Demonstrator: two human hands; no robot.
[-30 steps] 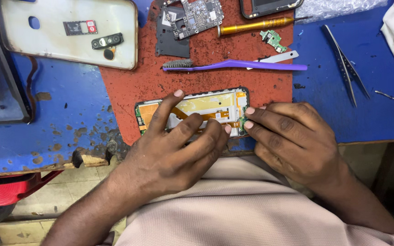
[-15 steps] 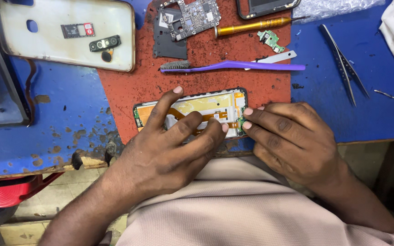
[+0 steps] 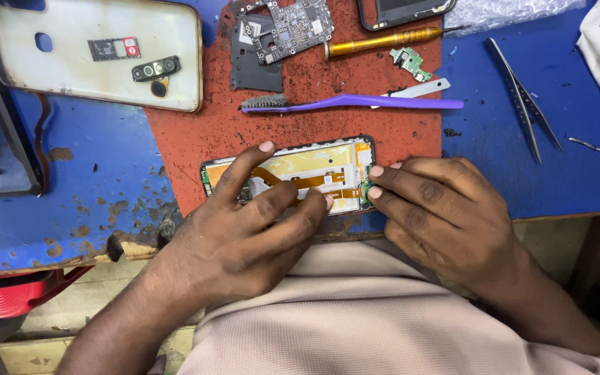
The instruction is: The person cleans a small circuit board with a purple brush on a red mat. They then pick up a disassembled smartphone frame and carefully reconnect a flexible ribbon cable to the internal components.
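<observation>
Blue bench (image 3: 71, 187) and red mat (image 3: 203, 125) are sitting as they were a second ago. I am seeing the opened phone frame (image 3: 300, 167) staying at the mat's near edge. Left hand (image 3: 244, 229) is still pressing it flat, fingers spread; right hand (image 3: 439, 208) is keeping its fingertips together at the small green board (image 3: 365, 187). Barely any change: fine seating work.

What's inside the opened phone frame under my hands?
The opened phone frame holds an orange flex cable across yellowish backing. The left hand and right hand cover its lower edge.
</observation>
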